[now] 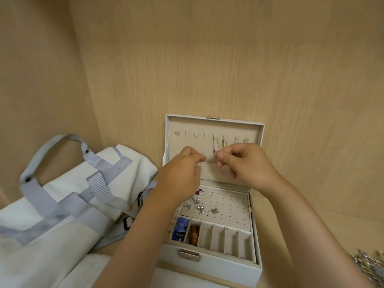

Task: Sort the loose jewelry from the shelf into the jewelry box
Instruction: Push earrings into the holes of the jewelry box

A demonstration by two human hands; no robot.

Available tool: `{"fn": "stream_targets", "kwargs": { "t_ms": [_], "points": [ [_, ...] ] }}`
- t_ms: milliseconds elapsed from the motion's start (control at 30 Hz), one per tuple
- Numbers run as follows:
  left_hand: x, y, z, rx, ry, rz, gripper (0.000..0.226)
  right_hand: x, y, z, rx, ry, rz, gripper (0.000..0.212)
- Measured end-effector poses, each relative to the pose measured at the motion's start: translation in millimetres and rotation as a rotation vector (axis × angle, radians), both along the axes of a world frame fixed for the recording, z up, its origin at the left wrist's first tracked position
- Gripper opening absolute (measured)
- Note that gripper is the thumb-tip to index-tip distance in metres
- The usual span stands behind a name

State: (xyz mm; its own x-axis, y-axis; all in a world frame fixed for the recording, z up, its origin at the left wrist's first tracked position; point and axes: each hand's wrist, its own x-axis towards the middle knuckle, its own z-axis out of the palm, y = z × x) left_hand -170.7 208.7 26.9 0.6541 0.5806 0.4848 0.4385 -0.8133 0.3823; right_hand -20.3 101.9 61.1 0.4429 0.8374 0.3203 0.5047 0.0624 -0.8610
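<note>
Light wood shelf [311, 229], wood panel behind, a pale canvas bag [68, 196] lying at the left. White jewelry box [209, 267] sits open against the back wall, with its lid [257, 129] standing upright.

Step in hand: hanging a necklace [217, 143] in the lid. The right hand [249, 165] pinches the thin chain between thumb and fingertips just under the row of hooks [195, 134]. The left hand [182, 171] pinches the top edge of the fabric pocket [209, 172] beside it, apparently pulling it open. The chain runs from the hooks down through the right pinch, its tail dangling in front of the pocket – between the two hands, touching only the right one as far as I can tell.

Next move probably calls for tucking that loose tail into the pocket without snagging the neighbouring chains – fine, slow finger work.

Earrings [197, 205] lie on the dotted tray below. More loose jewelry [369, 265] waits at the right edge, well apart from both hands.
</note>
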Motion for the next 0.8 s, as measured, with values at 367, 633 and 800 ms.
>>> {"fn": "stream_targets", "kwargs": {
  "t_ms": [367,633,800],
  "points": [
    [3,0,1,0.013,0.066,0.028,0.023,-2,28,9,0.015,-0.242,-0.084,0.017],
    [1,3,1,-0.007,0.027,0.023,0.022,-1,32,-4,-0.222,-0.653,-0.09,0.013],
    [3,4,1,0.038,0.044,0.032,0.025,-7,23,-6,-0.248,-0.737,-0.123,0.017]
  ]
}}
